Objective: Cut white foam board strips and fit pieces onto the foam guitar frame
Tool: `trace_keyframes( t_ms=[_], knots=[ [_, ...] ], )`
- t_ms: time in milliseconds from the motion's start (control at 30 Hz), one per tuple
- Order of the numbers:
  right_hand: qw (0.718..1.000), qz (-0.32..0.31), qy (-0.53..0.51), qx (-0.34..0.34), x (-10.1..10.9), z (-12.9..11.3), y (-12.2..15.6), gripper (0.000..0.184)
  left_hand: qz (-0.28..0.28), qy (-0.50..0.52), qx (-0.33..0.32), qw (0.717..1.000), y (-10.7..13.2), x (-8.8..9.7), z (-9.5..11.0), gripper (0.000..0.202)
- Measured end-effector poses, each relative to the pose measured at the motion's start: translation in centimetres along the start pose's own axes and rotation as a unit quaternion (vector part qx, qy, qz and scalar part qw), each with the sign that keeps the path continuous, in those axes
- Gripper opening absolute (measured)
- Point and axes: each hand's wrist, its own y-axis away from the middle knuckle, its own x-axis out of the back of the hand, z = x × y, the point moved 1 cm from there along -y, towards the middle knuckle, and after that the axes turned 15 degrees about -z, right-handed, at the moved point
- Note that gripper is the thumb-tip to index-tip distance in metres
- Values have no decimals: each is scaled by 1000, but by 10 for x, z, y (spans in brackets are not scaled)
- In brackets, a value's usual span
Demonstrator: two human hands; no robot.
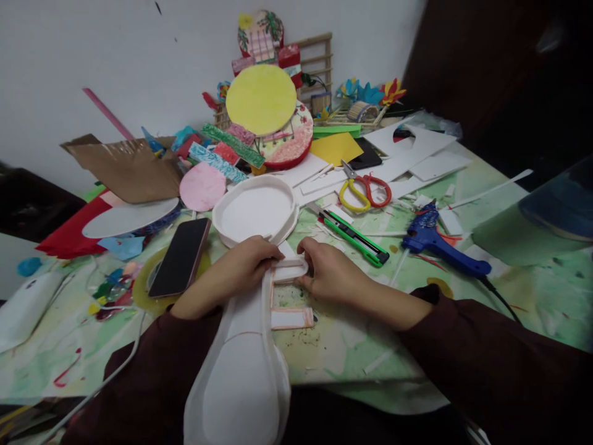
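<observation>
A long white board piece with a raised rim lies in front of me, its wide end towards me and a round, rimmed part at the far end. Two short tabs stick out from its right side; the nearer tab has brownish-orange edges. My left hand is closed on the rim beside the farther tab. With thumb and fingers, my right hand pinches the rounded end of a white strip that edges this farther tab. The fingertips partly hide the strip.
A green utility knife, scissors and a blue glue gun with a cord lie to the right. Left are a phone on a tape roll and a cable. Colourful paper crafts and a yellow disc stand behind.
</observation>
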Motion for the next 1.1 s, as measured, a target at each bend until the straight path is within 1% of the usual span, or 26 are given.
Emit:
trace_keyframes(
  t_ms=[233, 533, 700, 967, 1100],
  knots=[
    [1000, -10, 11, 2, 3, -2, 1, 27, 4, 1, -5, 1000, 0, -1, -1, 22],
    [999, 8, 25, 19, 3, -2, 2, 21, 3, -1, -4, 1000, 0, 1, 2, 21],
    [999, 20, 35, 23, 3, -2, 3, 20, 2, 2, -13, 1000, 0, 1, 1, 21],
    [999, 16, 27, 23, 3, -3, 2, 20, 1, 4, 3, 1000, 0, 1, 2, 22],
    [1000, 15, 18, 21, 2, -2, 2, 20, 3, 8, -7, 1000, 0, 0, -1, 23]
  ],
)
